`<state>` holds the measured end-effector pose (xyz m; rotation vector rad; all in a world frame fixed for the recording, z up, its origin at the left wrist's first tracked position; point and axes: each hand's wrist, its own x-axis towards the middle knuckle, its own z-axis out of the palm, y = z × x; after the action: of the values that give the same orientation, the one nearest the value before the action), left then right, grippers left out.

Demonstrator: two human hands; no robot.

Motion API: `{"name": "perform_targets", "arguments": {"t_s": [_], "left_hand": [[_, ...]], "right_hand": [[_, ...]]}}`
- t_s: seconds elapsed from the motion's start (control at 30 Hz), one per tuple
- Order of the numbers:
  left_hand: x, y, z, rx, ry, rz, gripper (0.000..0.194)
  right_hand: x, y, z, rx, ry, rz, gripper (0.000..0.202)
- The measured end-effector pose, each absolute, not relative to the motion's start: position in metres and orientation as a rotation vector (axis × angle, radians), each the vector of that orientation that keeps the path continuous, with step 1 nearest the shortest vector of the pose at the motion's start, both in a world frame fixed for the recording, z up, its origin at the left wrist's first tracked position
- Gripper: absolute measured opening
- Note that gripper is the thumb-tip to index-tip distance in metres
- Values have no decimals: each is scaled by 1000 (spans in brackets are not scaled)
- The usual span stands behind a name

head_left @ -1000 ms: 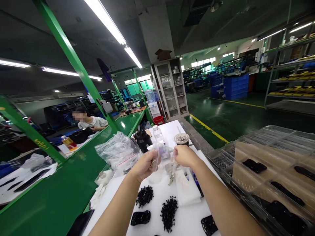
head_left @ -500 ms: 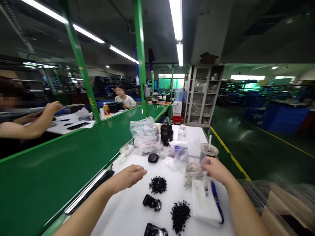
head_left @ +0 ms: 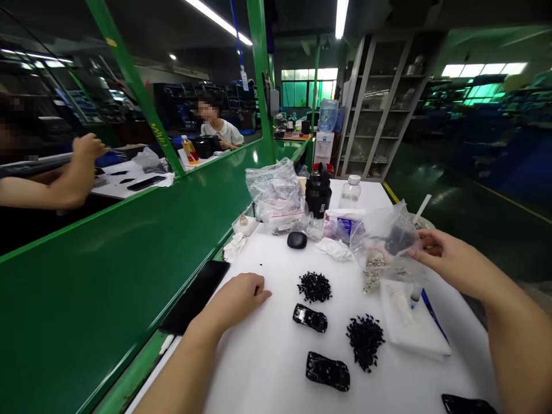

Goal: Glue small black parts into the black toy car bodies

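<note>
My right hand (head_left: 446,259) pinches the edge of a clear plastic bag (head_left: 379,230), which stands raised with small pale pieces (head_left: 374,270) low in it or just behind it. On the white tabletop, left of a pile of small black parts (head_left: 314,287), rests my left hand (head_left: 244,296). Its fingers are curled in, and whatever they hold, if anything, is hidden. Close to that pile lies a black toy car body (head_left: 310,318). A second car body (head_left: 328,371) is nearer to me, beside another pile of black parts (head_left: 365,342).
A white pad (head_left: 414,328) with a syringe-like tube (head_left: 414,297) and blue pen (head_left: 434,315) lies right. Behind stand a black bottle (head_left: 318,195), clear jar (head_left: 351,190) and bagged items (head_left: 276,190). A green partition (head_left: 129,241) borders the left; co-workers sit beyond it.
My view has tilted down and shifted left. The plastic bag by my right hand is now lifted and spread up. My left hand has come down onto the tabletop.
</note>
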<state>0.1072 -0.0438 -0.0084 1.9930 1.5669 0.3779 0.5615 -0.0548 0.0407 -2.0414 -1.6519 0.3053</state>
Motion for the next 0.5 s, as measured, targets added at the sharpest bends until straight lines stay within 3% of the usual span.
{"name": "perform_targets", "arguments": {"t_s": [0.27,0.4,0.5], "left_hand": [[110,-45,0,1931,1592,253,25],[105,-45,6,1845,1532,254,35],[97,-43,8,1785,1441,281,42]], "right_hand": [[550,-59,57,-2116,-1637,269,49],[554,-62,58,-2081,-1667,314,62],[554,-66,61,-2080,-1668,167,56]]}}
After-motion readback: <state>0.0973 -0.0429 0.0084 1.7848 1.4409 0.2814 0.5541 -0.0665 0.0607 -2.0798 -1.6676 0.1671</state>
